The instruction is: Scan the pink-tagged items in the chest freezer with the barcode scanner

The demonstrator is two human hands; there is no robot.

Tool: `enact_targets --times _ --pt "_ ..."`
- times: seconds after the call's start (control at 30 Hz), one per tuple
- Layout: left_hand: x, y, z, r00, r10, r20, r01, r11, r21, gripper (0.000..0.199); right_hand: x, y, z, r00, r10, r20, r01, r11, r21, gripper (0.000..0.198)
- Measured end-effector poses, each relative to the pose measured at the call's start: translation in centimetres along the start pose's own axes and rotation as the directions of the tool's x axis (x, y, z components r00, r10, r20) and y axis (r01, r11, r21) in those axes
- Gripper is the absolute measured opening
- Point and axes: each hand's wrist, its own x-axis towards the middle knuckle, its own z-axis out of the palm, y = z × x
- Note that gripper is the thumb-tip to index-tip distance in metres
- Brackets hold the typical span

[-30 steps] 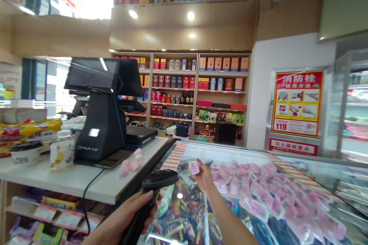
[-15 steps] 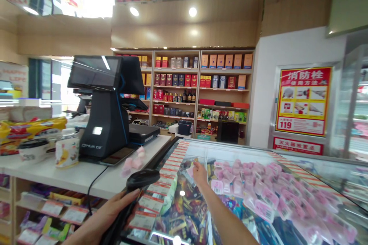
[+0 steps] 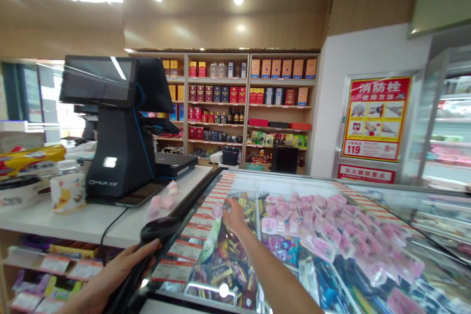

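My left hand (image 3: 142,254) is wrapped round a black barcode scanner (image 3: 159,228), whose head leans over the counter's edge. My right hand (image 3: 235,217) reaches over the glass-topped display freezer (image 3: 241,180), its fingers closed on a small, pale pink packet (image 3: 217,211). The packet is blurred. To the right, a heap of similar pink-labelled packets (image 3: 312,225) lies on the glass. Several more pink packets (image 3: 162,202) rest on the white counter, just beyond the scanner. Wrapped ice creams (image 3: 235,260) show through the glass beneath my right hand.
A black checkout terminal (image 3: 119,149) stands on the white counter (image 3: 121,221), beside a jar with a fruit print (image 3: 68,189) and yellow snack bags (image 3: 33,162). Price labels (image 3: 187,248) line the freezer's left side. Shelves of boxed goods (image 3: 217,93) cover the back wall.
My right hand has moved left with the pink packet, towards the scanner. My left hand and the scanner sit slightly further left and lower in view. The whole view has shifted a little.
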Motion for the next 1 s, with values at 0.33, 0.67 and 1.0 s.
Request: enact_targets --times 0.33,0.67,1.0 --pt "-0.5 -0.5 1.9 0.991 0.061 0.118 -0.064 0.998 0.019 0.03 -4.5 5.9 -11.9 0.987 0.153 0.055 -0.106 0.863 -0.494 0.028" --pt "-1.8 0.1 5.7 0.943 0.097 0.319 -0.131 0.988 0.086 0.031 -4.3 6.7 -12.0 0.995 0.099 0.008 -0.089 0.925 -0.37 0.017" --pt "-1.1 -0.6 6.0 0.931 0.049 0.362 -0.106 0.985 0.138 0.037 0.1 2.5 -9.5 0.979 0.179 -0.102 -0.188 0.978 -0.087 0.015"
